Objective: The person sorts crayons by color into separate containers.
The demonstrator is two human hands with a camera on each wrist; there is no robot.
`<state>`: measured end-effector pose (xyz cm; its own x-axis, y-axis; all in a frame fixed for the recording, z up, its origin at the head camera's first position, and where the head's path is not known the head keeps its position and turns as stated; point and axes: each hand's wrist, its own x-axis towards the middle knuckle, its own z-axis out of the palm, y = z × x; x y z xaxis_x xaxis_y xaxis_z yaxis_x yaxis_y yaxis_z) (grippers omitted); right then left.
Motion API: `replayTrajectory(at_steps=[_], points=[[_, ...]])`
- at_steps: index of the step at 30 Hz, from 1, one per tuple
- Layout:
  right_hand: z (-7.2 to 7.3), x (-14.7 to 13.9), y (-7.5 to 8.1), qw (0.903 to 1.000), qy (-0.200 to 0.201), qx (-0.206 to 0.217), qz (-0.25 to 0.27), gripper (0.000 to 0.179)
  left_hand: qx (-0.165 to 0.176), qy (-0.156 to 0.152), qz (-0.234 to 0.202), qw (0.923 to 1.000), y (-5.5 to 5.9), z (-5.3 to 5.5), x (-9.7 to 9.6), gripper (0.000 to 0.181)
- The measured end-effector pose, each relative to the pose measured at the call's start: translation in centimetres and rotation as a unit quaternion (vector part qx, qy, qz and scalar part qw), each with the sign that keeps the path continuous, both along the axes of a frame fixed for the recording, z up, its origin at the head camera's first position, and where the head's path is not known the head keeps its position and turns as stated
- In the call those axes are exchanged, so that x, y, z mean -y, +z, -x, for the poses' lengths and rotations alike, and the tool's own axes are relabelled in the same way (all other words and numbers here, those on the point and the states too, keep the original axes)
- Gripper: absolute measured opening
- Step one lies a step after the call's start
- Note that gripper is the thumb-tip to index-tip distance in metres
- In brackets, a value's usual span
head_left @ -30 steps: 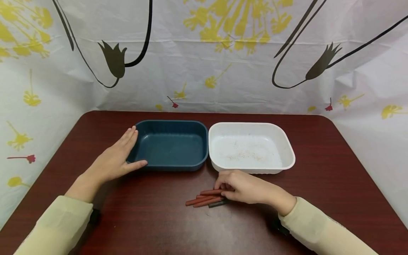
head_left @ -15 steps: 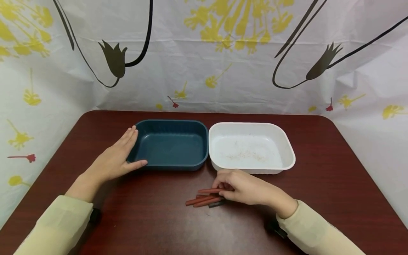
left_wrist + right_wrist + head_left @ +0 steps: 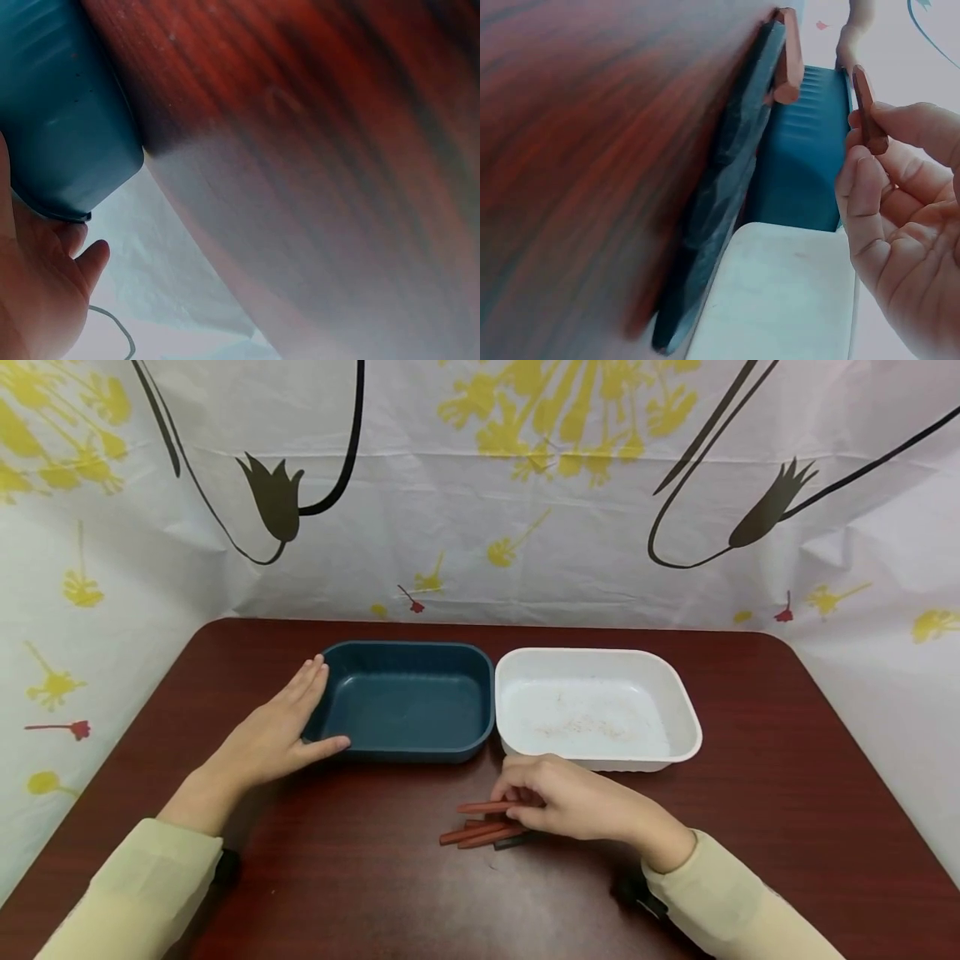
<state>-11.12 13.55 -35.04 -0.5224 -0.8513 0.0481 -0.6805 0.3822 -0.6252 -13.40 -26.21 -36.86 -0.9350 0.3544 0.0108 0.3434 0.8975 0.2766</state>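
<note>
My right hand (image 3: pixel 577 799) pinches a reddish-brown, crayon-like stick (image 3: pixel 483 807) between thumb and fingertips. In the right wrist view this stick (image 3: pixel 866 112) stands apart from the others. Just below it in the head view lies a small pile of similar reddish-brown sticks (image 3: pixel 480 837) with dark ones (image 3: pixel 512 841). Large in the right wrist view are the black faceted sticks (image 3: pixel 727 172), beside a reddish one (image 3: pixel 788 60). My left hand (image 3: pixel 262 739) rests along the left side of the dark blue tray (image 3: pixel 408 752), fingers extended and thumb over its front rim.
Right of the blue tray, almost against it, stands a white tray (image 3: pixel 598 763) with brownish specks on its floor. Both sit on a dark red wood-grain table (image 3: pixel 360 877). A white patterned sheet (image 3: pixel 420 510) hangs behind and at the sides.
My right hand has shifted slightly left, carrying the pinched stick away from the pile toward the blue tray. The left hand keeps its place on the tray, and the head view has drifted slightly.
</note>
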Motion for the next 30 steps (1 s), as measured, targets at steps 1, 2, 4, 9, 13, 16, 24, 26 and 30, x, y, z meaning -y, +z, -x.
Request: replayTrajectory(at_steps=[1,2,4,9,13,16,24,26,30], points=[[0.0,0.1,0.1,1.0,0.001,0.0,0.002,0.014,0.0,0.002,0.0,1.0,0.0,0.0,0.0,0.106],[0.1,0.2,0.2,1.0,0.002,0.0,0.003,0.014,0.001,0.003,0.0,1.0,0.0,0.0,-0.1,0.106],[0.2,0.5,0.3,1.0,0.004,-0.001,0.005,0.013,0.003,0.004,0.0,1.0,0.1,0.0,-0.1,0.106],[0.7,1.0,0.7,0.9996,0.011,-0.01,0.022,0.015,0.001,0.003,0.0,1.0,0.0,0.0,-0.1,0.105],[1.1,1.2,1.1,0.9993,0.009,-0.009,0.035,0.015,0.0,0.002,0.002,1.0,0.0,0.0,-0.1,0.105],[1.4,1.4,1.3,0.9993,0.001,0.003,0.038,0.014,0.0,0.003,0.003,1.0,0.1,-0.1,-0.1,0.105],[2.4,2.1,2.2,0.9982,-0.025,0.025,0.048,0.015,0.0,0.004,0.003,1.0,0.1,-0.1,-0.1,0.105],[2.7,2.4,2.3,0.9978,-0.03,0.03,0.051,0.015,0.002,0.006,0.004,1.0,0.1,-0.1,-0.1,0.106],[3.4,2.8,2.3,0.9974,-0.032,0.033,0.056,0.014,0.004,0.009,0.004,0.9999,0.1,-0.1,-0.1,0.106]])
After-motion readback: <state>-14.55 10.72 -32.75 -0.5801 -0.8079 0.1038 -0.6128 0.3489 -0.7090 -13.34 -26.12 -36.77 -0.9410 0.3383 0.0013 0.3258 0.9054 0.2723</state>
